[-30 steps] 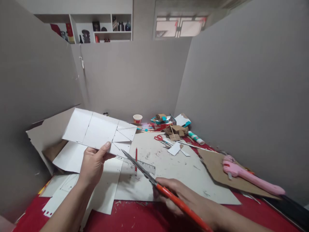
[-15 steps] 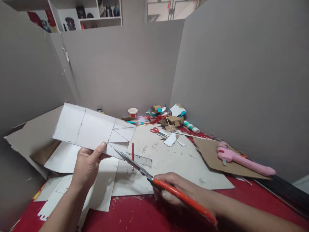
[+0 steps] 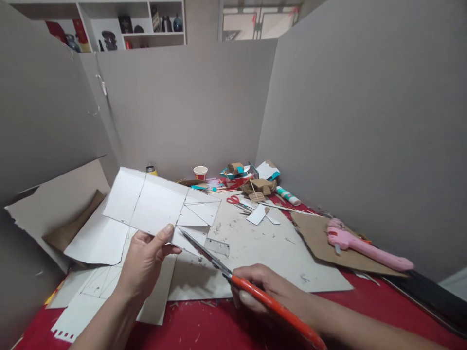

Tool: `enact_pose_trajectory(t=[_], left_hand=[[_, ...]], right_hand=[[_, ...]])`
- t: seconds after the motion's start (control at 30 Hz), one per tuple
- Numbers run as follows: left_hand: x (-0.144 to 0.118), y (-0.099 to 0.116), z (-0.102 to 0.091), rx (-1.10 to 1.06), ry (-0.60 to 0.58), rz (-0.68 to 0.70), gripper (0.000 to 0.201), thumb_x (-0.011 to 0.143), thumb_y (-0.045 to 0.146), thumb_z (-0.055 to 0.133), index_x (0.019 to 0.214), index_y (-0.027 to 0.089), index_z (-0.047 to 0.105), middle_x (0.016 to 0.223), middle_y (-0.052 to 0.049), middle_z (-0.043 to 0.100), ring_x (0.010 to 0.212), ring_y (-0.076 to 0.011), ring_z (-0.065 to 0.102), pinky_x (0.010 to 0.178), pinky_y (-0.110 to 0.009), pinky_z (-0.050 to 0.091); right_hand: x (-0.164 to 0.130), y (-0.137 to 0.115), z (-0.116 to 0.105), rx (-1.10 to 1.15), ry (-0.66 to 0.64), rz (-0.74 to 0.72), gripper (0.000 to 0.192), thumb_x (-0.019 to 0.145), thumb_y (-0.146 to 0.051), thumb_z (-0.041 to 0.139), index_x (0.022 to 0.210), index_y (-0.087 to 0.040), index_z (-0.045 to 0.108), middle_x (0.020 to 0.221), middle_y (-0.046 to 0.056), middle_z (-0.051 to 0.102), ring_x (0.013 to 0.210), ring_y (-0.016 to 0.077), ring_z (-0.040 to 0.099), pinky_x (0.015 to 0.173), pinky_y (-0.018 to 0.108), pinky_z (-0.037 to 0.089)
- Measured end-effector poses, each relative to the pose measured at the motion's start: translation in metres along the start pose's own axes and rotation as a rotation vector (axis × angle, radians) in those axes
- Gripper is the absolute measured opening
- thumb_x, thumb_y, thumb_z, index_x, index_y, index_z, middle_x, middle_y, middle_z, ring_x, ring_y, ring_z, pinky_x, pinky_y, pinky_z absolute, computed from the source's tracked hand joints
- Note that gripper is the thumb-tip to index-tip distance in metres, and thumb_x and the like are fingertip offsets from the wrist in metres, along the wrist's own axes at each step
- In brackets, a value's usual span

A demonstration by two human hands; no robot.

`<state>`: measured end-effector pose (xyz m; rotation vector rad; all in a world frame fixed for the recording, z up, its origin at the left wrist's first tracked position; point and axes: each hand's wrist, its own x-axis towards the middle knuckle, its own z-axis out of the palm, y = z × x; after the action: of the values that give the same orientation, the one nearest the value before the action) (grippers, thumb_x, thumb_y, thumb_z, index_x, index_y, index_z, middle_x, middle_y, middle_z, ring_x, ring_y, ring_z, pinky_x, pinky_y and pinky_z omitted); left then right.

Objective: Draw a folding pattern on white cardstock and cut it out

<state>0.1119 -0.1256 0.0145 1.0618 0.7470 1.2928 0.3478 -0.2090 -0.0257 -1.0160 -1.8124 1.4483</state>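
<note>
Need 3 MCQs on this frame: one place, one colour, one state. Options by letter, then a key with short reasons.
1. Where does the pink glue gun lie?
A. on the brown cardboard sheet at the right
B. inside the paper cup
C. on the wall shelf

2. What colour is the handle of the scissors in the right hand?
A. blue
B. orange
C. black

3. What state is the white card in?
A. lying flat under the ruler
B. rolled into a tube
C. lifted off the table, pinched by the left hand, with the scissor tip at its lower edge

Key: 1 A, the gun rests on the brown sheet near the right wall. 2 B, the handle running back from the blades is orange. 3 C, the thumb presses on the card's near edge, and the card hangs above the sheets below.
</note>
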Motion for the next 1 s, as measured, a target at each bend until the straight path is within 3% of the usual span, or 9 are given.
enact_pose_trajectory(t=[0.3, 0.73, 1.0], left_hand=[[-0.006, 0.001, 0.006, -0.124, 0.017, -0.050, 0.026, 0.061, 0.027, 0.090, 0.063, 0.014, 0.067, 0.064, 0.003, 0.064, 0.058, -0.0089, 0.061, 0.052, -0.020, 0.059], [-0.010, 0.001, 0.010, -0.219, 0.112, -0.094, 0.037, 0.052, 0.025, 0.094, 0.058, 0.014, 0.060, 0.060, 0.004, 0.059, 0.055, -0.0080, 0.058, 0.051, -0.022, 0.060], [-0.012, -0.001, 0.010, -0.195, 0.106, -0.053, 0.036, 0.053, 0.028, 0.094, 0.061, 0.013, 0.063, 0.063, 0.004, 0.062, 0.055, -0.0085, 0.059, 0.050, -0.021, 0.060]], right_hand=[[0.003, 0.007, 0.003, 0.080, -0.007, -0.034, 0.052, 0.085, -0.066, 0.056, 0.068, -0.019, 0.043, 0.057, -0.005, 0.039, 0.052, 0.0073, 0.031, 0.047, 0.020, 0.028], [0.006, 0.012, 0.010, 0.105, 0.037, 0.023, 0.062, 0.076, -0.077, 0.057, 0.063, -0.020, 0.038, 0.051, -0.006, 0.037, 0.044, 0.0056, 0.030, 0.040, 0.020, 0.024], [0.005, 0.014, 0.011, 0.168, 0.032, -0.016, 0.056, 0.082, -0.065, 0.062, 0.062, -0.020, 0.036, 0.053, -0.007, 0.035, 0.048, 0.0049, 0.025, 0.043, 0.020, 0.020]])
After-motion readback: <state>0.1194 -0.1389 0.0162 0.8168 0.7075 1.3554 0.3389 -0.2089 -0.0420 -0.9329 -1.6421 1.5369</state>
